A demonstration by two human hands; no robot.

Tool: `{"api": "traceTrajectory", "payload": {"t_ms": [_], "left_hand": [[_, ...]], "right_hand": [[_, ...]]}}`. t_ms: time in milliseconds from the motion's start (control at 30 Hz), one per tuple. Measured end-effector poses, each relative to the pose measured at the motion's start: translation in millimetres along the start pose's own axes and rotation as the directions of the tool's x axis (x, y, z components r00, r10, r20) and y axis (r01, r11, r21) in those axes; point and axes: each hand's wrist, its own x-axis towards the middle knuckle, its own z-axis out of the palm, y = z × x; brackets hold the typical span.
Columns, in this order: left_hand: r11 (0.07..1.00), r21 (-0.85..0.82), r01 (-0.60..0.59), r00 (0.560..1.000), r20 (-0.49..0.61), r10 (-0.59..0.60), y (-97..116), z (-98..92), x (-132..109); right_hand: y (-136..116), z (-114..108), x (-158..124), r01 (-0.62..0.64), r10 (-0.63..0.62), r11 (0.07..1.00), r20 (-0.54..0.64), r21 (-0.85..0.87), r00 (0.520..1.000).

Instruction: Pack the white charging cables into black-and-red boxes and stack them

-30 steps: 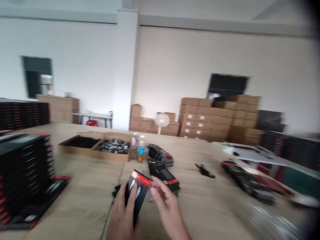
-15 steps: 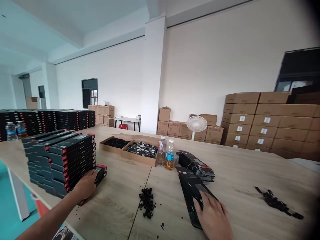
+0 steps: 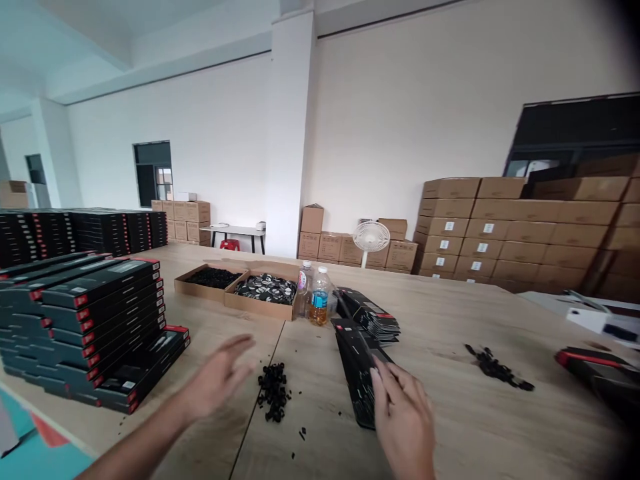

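Farthest left, a tall stack of black boxes (image 3: pixel 100 333) with red ends stands on the wood-grained surface (image 3: pixel 450 413), a shorter step of the same boxes at its right side. Next comes a shallow carton of small black parts (image 3: pixel 209 277), set toward the back. Nearer, the left hand (image 3: pixel 215 380) hangs blurred above the surface, its grip open, thumb apart from the fingers, nothing in it. Right of the first carton is a second, holding black-and-white pieces (image 3: pixel 267 289). In front of this one, just beyond the left fingertips, lies a loose heap of black bits (image 3: pixel 273 392), a few crumbs strayed around it. Two clear bottles (image 3: pixel 311 297) stand beside the second carton, the right one with a blue label and amber liquid low inside.

Right of the heap lies a pile of flat black packets (image 3: pixel 356 377): slim, dark, slightly glossy, with a small red mark near the far end and thin layered edges along the near left side. The right hand (image 3: pixel 406 417) is at the pile's right edge, its grip closed, thumb and fingers pinching a packet whose edge is tipped up; whether it takes one or several I cannot tell. Just behind, more packets (image 3: pixel 370 317) lie fanned, showing red strips and pale edges. Farther right are a scatter of black scraps (image 3: pixel 500 369) and, at the edge, a blurred black-and-red bundle (image 3: pixel 600 373).
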Motion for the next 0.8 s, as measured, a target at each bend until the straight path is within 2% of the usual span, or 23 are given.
{"api": "traceTrajectory", "payload": {"t_ms": [33, 67, 100, 167, 233, 267, 300, 367, 467, 533, 600, 667, 733, 800], "left_hand": [[0.974, -0.224, -0.009, 0.997, 0.074, 0.026, 25, 21.0, 6], [0.902, -0.431, 0.019, 0.987, 0.152, 0.052, 48, 42.7, 13], [0.795, -0.601, 0.080, 0.967, 0.239, 0.083, 68, 64.0, 20], [0.510, -0.830, 0.227, 0.954, 0.296, 0.056, 96, 101.4, 35], [0.249, -0.932, 0.265, 0.963, 0.244, -0.112, 103, 126.5, 52], [0.168, -0.955, 0.245, 0.954, 0.207, -0.217, 99, 133.2, 60], [0.126, -0.967, 0.222, 0.936, 0.175, -0.307, 92, 136.0, 68], [0.108, -0.973, 0.204, 0.901, 0.144, -0.410, 70, 131.3, 81], [0.120, -0.967, 0.223, 0.883, 0.149, -0.445, 34, 111.3, 95], [0.136, -0.962, 0.236, 0.885, 0.155, -0.439, 18, 99.2, 99], [0.150, -0.958, 0.245, 0.889, 0.160, -0.430, 10, 92.6, 101], [0.160, -0.954, 0.253, 0.890, 0.164, -0.425, 8, 91.7, 101], [0.166, -0.950, 0.265, 0.890, 0.175, -0.421, 11, 94.7, 101], [0.169, -0.944, 0.285, 0.891, 0.195, -0.411, 15, 98.7, 100]], "right_hand": [[-13, -1, 1, 0.024, -0.023, 0.998, -0.017, 0.055, 1.000], [-26, 0, 1, 0.057, -0.056, 0.992, -0.011, 0.110, 0.998], [-38, 3, 0, 0.094, -0.097, 0.983, 0.014, 0.160, 0.995], [-58, 11, -3, 0.121, -0.139, 0.968, 0.068, 0.222, 0.988], [-69, 22, -6, 0.134, -0.169, 0.957, 0.119, 0.257, 0.978], [-72, 28, -7, 0.147, -0.196, 0.949, 0.154, 0.280, 0.969], [-74, 34, -8, 0.157, -0.223, 0.938, 0.195, 0.308, 0.955], [-75, 47, -6, 0.118, -0.230, 0.925, 0.284, 0.361, 0.931], [-75, 71, 0, -0.088, -0.099, 0.915, 0.431, 0.393, 0.897], [-77, 90, 5, -0.205, -0.062, 0.889, 0.551, 0.409, 0.832], [-82, 107, 9, -0.245, -0.112, 0.869, 0.653, 0.430, 0.749], [-88, 117, 12, -0.228, -0.183, 0.867, 0.708, 0.443, 0.682], [-92, 120, 13, -0.198, -0.214, 0.880, 0.732, 0.432, 0.647], [-94, 114, 13, -0.174, -0.174, 0.914, 0.742, 0.366, 0.647]]}}
